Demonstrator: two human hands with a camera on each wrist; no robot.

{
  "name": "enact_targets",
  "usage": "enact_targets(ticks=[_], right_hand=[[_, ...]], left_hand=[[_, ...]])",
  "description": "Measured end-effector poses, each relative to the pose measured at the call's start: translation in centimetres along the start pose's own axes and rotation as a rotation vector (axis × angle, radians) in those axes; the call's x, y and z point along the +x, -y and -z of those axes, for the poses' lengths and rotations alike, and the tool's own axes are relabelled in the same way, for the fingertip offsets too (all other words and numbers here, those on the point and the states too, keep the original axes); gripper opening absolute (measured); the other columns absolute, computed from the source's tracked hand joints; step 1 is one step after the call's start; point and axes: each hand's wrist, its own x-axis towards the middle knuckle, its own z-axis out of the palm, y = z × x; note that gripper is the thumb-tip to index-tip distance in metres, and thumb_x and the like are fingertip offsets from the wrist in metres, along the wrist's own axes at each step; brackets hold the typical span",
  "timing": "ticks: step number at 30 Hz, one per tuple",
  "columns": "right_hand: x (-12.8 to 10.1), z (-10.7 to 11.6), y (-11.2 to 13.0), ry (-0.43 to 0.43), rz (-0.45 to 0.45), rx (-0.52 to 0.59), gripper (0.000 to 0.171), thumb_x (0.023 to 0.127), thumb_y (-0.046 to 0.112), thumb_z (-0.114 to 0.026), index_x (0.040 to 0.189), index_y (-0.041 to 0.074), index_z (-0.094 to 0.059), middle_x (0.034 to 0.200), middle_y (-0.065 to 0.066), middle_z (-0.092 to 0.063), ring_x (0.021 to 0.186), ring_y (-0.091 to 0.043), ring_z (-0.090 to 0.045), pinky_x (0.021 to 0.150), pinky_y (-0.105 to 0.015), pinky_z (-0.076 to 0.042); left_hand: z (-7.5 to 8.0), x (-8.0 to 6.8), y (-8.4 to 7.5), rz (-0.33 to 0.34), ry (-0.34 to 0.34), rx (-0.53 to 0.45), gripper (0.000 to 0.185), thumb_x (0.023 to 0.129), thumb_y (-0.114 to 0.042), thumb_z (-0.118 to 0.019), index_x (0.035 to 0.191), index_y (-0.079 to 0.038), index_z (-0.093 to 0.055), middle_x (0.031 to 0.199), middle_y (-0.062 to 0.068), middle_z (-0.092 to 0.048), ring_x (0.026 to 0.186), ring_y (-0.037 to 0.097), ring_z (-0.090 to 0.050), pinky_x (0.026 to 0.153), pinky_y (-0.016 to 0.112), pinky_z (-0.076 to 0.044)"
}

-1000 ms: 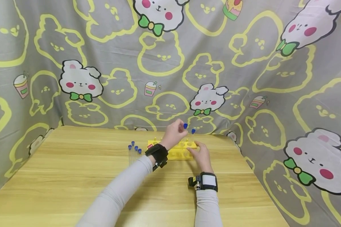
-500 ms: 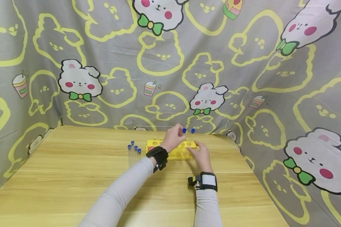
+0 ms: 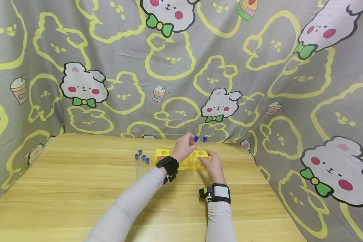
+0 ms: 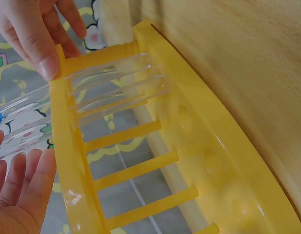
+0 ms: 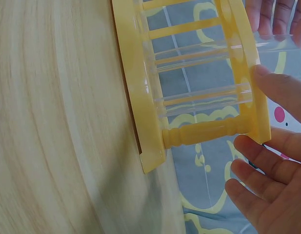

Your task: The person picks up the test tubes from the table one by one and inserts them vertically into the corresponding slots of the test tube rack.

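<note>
A yellow test tube rack (image 3: 201,155) stands on the table with two clear, blue-capped test tubes upright in neighbouring holes at its right end. My left hand (image 3: 184,148) reaches over the rack and pinches one test tube (image 4: 28,141) just below its blue cap (image 3: 196,138). Beside it stands the other test tube (image 5: 204,100), its blue cap (image 3: 204,138) at about the same height. My right hand (image 3: 213,164) grips the rack's right end. In the right wrist view its thumb (image 5: 282,90) presses the top plate while fingers lie around the end. The left wrist hides part of the rack.
Several blue-capped test tubes (image 3: 142,166) are grouped left of the rack, partly behind my left forearm. The wooden table (image 3: 78,188) runs back to a patterned grey curtain (image 3: 175,111), which hangs close behind the rack and along both sides.
My left hand has moved down a little with its test tube, sinking it into the rack until its cap is level with the neighbouring one. My right hand keeps its grip on the rack.
</note>
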Motion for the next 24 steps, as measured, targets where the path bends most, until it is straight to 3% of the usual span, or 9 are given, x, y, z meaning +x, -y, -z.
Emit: enact_targets(ticks=[15, 24], right_hand=[[0.1, -0.1, -0.1, 0.005, -0.015, 0.007, 0.063, 0.087, 0.034, -0.070, 0.139, 0.003, -0.050, 0.141, -0.022, -0.050, 0.134, -0.038, -0.044, 0.113, -0.053, -0.036], [0.0, 0.0, 0.0, 0.002, 0.000, 0.002, 0.063, 0.088, 0.034, -0.070, 0.138, 0.002, -0.050, 0.139, -0.023, -0.051, 0.132, -0.039, -0.045, 0.111, -0.053, -0.037]], left_hand=[[-0.2, -0.3, -0.1, 0.024, 0.020, -0.014, 0.025, 0.093, -0.021, -0.065, 0.112, -0.007, -0.058, 0.105, 0.008, -0.066, 0.096, 0.020, -0.065, 0.084, 0.030, -0.056], [1.8, -1.6, 0.3, 0.035, 0.056, -0.014, 0.030, 0.092, -0.022, -0.067, 0.116, -0.006, -0.058, 0.112, 0.014, -0.066, 0.104, 0.026, -0.063, 0.089, 0.039, -0.054]])
